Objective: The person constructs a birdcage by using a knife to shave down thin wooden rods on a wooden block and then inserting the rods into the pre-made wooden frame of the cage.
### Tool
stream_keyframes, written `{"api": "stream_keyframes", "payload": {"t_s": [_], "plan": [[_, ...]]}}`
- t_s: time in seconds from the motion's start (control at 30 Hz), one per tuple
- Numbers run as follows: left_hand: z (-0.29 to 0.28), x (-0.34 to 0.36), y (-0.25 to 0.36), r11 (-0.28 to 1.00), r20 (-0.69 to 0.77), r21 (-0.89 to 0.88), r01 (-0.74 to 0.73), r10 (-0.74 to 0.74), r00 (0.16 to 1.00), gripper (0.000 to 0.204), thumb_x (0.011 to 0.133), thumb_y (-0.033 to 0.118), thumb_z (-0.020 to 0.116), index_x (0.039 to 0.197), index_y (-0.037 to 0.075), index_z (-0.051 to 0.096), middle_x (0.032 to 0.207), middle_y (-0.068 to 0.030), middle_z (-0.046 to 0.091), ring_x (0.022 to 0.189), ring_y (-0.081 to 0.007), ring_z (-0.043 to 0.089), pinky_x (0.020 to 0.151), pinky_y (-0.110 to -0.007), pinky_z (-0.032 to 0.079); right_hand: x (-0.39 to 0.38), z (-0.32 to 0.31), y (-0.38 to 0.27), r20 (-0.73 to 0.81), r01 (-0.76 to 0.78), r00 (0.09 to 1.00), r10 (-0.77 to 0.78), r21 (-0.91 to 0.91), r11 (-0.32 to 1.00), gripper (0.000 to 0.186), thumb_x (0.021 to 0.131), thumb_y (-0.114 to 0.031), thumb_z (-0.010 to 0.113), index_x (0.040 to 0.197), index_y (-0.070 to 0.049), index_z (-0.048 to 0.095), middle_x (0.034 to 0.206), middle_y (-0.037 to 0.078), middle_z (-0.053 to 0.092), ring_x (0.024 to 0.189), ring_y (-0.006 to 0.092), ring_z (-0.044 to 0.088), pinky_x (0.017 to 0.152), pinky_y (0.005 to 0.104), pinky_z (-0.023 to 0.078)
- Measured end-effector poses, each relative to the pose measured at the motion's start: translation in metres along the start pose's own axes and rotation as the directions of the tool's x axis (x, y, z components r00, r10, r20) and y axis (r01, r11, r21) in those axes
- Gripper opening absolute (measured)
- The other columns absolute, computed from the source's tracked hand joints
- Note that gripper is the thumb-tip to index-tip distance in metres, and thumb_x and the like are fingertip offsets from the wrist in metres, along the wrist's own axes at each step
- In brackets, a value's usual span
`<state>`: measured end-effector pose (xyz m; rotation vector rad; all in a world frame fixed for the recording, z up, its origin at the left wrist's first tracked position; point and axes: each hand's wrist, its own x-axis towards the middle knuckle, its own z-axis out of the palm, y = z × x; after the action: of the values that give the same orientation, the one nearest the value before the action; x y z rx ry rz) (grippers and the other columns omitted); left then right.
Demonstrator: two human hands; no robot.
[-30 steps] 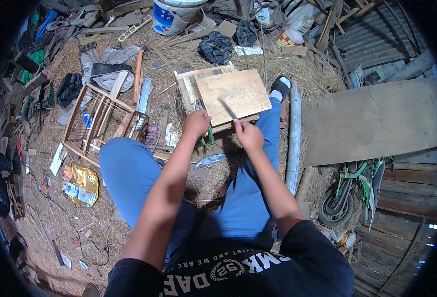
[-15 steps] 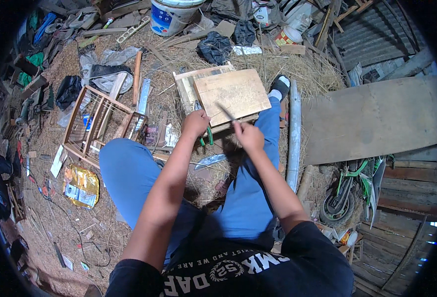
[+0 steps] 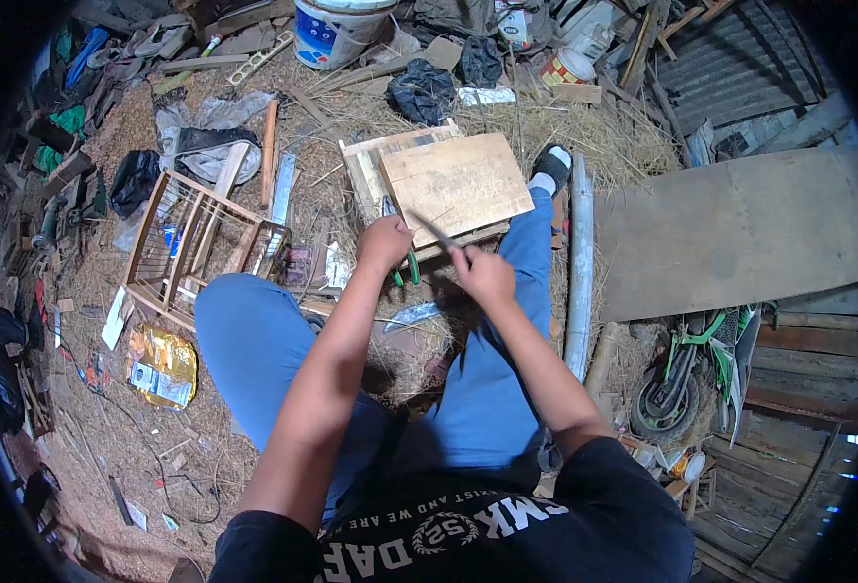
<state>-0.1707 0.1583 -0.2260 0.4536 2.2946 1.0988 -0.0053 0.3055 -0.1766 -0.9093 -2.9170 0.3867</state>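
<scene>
My right hand (image 3: 484, 276) is closed round the handle of a knife (image 3: 435, 231); its dark, narrow blade points up and left over the near edge of a light wooden board (image 3: 463, 185). My left hand (image 3: 386, 242) is closed at the board's lower left corner, near the blade tip. Whatever its fingers pinch is too small or hidden to make out. Partly covered by this hand is a pair of green-handled pliers (image 3: 413, 268), its handles showing below. Under the board lies a paler wooden piece (image 3: 360, 173).
A wooden frame with thin bars (image 3: 177, 243) stands left of my knee, by a metal straightedge (image 3: 282, 189). A grey pole (image 3: 579, 262) lies along my right leg, beside a large sheet (image 3: 730, 238). A white bucket (image 3: 337, 34) and black plastic bags (image 3: 421, 92) are at the far side.
My right hand has shifted slightly left and down, and the knife's blade has swung lower, nearer my left hand. The left hand stays at the board's corner.
</scene>
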Motion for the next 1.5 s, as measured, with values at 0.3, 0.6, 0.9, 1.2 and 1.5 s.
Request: {"api": "stream_keyframes", "payload": {"t_s": [0.3,0.6,0.9,1.2,1.5], "plan": [[-0.002,-0.001,0.003,0.996,0.038,0.057,0.076,-0.078,0.996,0.024,0.085,0.034,0.074,0.088,0.01,0.072,0.093,-0.014,0.075,0.093,-0.0346,0.072,0.083,-0.044,0.055,-0.001,-0.004,-0.001,0.082,0.037,0.996,-0.034,-0.038,0.999,0.059,0.1,-0.058,0.049,0.079,-0.007,0.07,0.078,0.022,0.071,0.075,0.0424,0.07,0.066,0.0555,0.055],[-0.001,-0.007,0.007,0.998,-0.046,0.048,0.033,-0.031,0.998,0.025,0.086,0.028,0.075,0.082,0.004,0.07,0.08,-0.0144,0.073,0.077,-0.0297,0.071,0.073,-0.041,0.055,0.01,-0.005,0.004,0.09,-0.092,0.992,0.092,-0.01,0.996,0.057,0.1,-0.059,0.048,0.085,-0.01,0.073,0.079,0.022,0.072,0.076,0.0434,0.071,0.068,0.0552,0.056],[0.0,0.0,0.002,0.993,0.051,-0.02,0.113,-0.112,0.992,0.024,0.084,0.033,0.076,0.088,0.01,0.071,0.09,-0.0155,0.075,0.091,-0.0339,0.072,0.081,-0.043,0.055,0.008,-0.003,0.002,0.002,-0.138,0.99,0.138,0.054,0.989,0.054,0.1,-0.056,0.05,0.081,-0.01,0.069,0.072,0.022,0.069,0.071,0.0436,0.07,0.065,0.0556,0.056],[-0.003,-0.004,0.007,0.995,0.041,-0.002,0.104,-0.104,0.994,0.025,0.084,0.032,0.076,0.087,0.008,0.071,0.091,-0.0156,0.075,0.091,-0.0347,0.072,0.082,-0.044,0.055,-0.004,0.0,-0.006,0.077,-0.094,0.993,0.094,0.003,0.996,0.054,0.099,-0.057,0.051,0.085,-0.009,0.072,0.077,0.021,0.071,0.073,0.043,0.07,0.066,0.055,0.056],[-0.009,-0.004,0.004,0.995,0.031,0.046,0.083,-0.085,0.996,0.026,0.085,0.033,0.074,0.09,0.008,0.072,0.093,-0.0161,0.075,0.092,-0.0348,0.072,0.082,-0.044,0.055,-0.006,0.007,-0.009,0.093,-0.023,0.995,0.023,-0.003,1.0,0.059,0.1,-0.058,0.049,0.082,-0.006,0.071,0.081,0.024,0.07,0.079,0.0465,0.068,0.068,0.0548,0.053]]}}
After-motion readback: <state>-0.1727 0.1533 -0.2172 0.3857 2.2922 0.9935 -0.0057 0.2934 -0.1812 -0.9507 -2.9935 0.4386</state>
